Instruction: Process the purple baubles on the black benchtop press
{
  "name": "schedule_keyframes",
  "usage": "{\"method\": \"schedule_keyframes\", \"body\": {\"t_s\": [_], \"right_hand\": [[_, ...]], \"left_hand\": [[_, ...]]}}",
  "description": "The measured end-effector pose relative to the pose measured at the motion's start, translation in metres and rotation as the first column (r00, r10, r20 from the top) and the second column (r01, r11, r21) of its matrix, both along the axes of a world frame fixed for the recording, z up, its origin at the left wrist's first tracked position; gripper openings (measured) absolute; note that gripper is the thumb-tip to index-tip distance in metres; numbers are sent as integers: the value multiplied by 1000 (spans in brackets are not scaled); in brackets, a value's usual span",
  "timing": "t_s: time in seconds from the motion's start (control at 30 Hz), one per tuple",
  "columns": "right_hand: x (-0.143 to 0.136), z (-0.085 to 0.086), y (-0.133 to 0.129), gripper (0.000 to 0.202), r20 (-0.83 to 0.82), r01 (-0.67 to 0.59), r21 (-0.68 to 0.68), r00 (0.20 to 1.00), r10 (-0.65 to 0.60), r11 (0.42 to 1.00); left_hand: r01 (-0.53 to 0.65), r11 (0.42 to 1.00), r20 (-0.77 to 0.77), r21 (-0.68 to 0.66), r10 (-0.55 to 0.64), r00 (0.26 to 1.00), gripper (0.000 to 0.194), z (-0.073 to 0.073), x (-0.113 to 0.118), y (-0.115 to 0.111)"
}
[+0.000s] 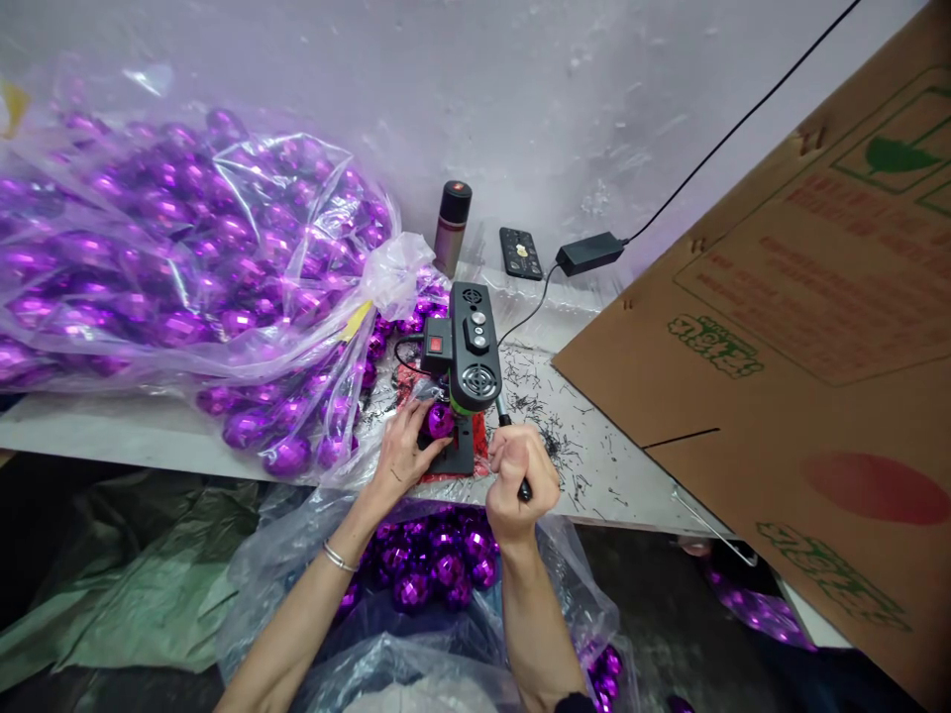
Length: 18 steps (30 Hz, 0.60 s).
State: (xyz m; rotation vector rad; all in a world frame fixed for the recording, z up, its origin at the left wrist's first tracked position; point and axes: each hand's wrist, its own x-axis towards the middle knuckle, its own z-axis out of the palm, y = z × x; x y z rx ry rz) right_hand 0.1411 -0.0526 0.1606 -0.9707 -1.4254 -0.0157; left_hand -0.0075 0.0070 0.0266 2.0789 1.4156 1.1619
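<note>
At the middle of the table stands a small black bench press [475, 347] with a red switch on its side box. Below its head sits a shiny purple ball [441, 420]. My left hand [405, 446] holds that ball, thumb and fingers closed around its left side. My right hand [524, 473] is wrapped in a fist around the black-gripped lever [524, 490] on the press's right side. A red sheet [481, 441] shows under the press base. The exact contact between ball and press is partly hidden by the press head.
A big clear bag of purple balls [185, 248] fills the left. Another open bag [438, 569] of balls hangs below the table edge. Behind are a spray can [452, 228], phone [521, 254] and power adapter [590, 254]. Black scraps [554, 436] litter the table [631, 495]. A large carton [780, 396] stands right.
</note>
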Motion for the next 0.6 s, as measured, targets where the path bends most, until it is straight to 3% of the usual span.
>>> {"method": "schedule_keyframes", "body": {"t_s": [0.4,0.6], "right_hand": [[2,-3,-1,34,4,7,-3,1000,-7,1000],[1,-2,0,34,12,13,14,1000,-13,1000]], "left_hand": [[-77,997,113,31,73,991,61,-10,8,-2],[-7,994,239,-112,34,970,67,-18,-12,1]]}}
